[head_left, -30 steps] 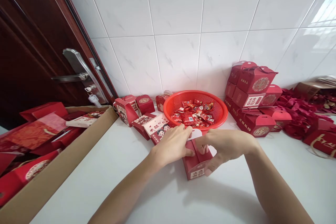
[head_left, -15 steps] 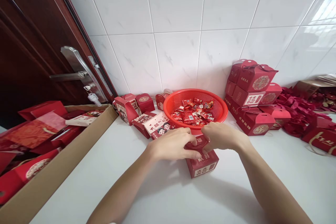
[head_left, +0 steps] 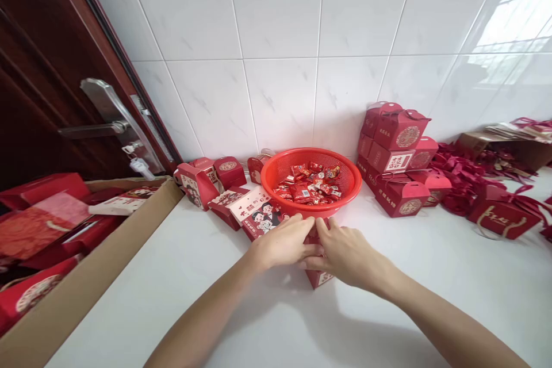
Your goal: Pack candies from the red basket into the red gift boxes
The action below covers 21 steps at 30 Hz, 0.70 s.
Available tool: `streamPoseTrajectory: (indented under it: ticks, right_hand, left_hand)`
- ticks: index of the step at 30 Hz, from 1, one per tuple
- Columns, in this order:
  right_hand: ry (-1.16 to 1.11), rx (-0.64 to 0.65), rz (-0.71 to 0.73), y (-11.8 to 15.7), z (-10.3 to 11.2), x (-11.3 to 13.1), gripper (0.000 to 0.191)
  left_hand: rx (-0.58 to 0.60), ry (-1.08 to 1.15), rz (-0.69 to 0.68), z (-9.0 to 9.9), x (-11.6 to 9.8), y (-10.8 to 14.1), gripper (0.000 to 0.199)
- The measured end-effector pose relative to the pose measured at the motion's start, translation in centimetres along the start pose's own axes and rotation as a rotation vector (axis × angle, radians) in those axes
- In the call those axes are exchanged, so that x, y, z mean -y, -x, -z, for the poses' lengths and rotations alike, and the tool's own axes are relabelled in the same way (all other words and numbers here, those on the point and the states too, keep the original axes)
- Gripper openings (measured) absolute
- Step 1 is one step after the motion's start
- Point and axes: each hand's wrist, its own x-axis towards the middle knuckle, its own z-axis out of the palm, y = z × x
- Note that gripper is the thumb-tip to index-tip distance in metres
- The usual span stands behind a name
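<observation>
A small red candy box (head_left: pixel 318 280) with pale lettering stands on the white table just in front of the basket, mostly hidden by my hands. My left hand (head_left: pixel 284 243) grips its top from the left, fingers bent over the upper edge. From the right, my right hand (head_left: pixel 347 250) presses on the same top, its fingertips meeting those of the left. Directly behind, a red plastic basket (head_left: pixel 265 194) holds several wrapped candies (head_left: pixel 304 191). A box with a cartoon couple (head_left: pixel 263 215) lies beside the basket, left of my hands.
Folded red boxes (head_left: pixel 196 184) stand by the wall at left. A cardboard carton (head_left: pixel 116 241) of red packaging lines the left side, near a dark door (head_left: pixel 34 69). Stacked red boxes (head_left: pixel 397 161) rise at right, beside crimson ribbons (head_left: pixel 466 184) and a red box with cord (head_left: pixel 502 213).
My right hand has moved left and over the box, covering more of its top and front. My left hand stays on the box. The view has turned slightly right.
</observation>
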Motion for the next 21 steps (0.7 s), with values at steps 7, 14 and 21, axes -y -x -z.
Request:
streamPoseTrajectory:
  ticks: [7, 14, 21]
  right_hand:
    - [-0.156, -0.121, -0.033, 1.9, -0.2, -3.3, 0.028]
    - [-0.235, -0.636, -0.337, 5.1, 9.8, -13.5, 0.042]
    - [-0.118, -0.602, -0.629, 0.2, 12.1, -19.3, 0.035]
  left_hand:
    - [0.015, 0.076, -0.134, 0.9, -0.7, 1.0, 0.038]
    - [-0.139, 0.197, -0.166, 4.2, 0.3, 3.0, 0.051]
    - [-0.161, 0.133, -0.092, 5.1, 0.3, 3.7, 0.049]
